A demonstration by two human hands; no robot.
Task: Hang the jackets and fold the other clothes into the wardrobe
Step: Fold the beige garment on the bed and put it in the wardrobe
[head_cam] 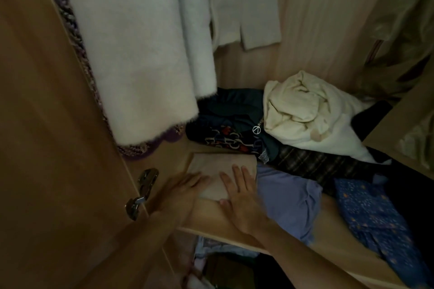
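Both hands lie flat, fingers straight and gripping nothing. The left hand (185, 186), blurred, and the right hand (239, 197) press side by side on a folded beige garment (220, 164) on the wardrobe shelf (333, 223). Just right of the right hand sits a crumpled lavender garment (288, 197) — beyond it, a cream bundle (303, 110). Above the hands hangs a white fluffy coat (141, 54).

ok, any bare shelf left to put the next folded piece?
Two small patches: shelf front, between lavender garment and blue patterned cloth; a strip behind the folded beige garment, under the white coat hem. Right and back are crowded with piled clothes.
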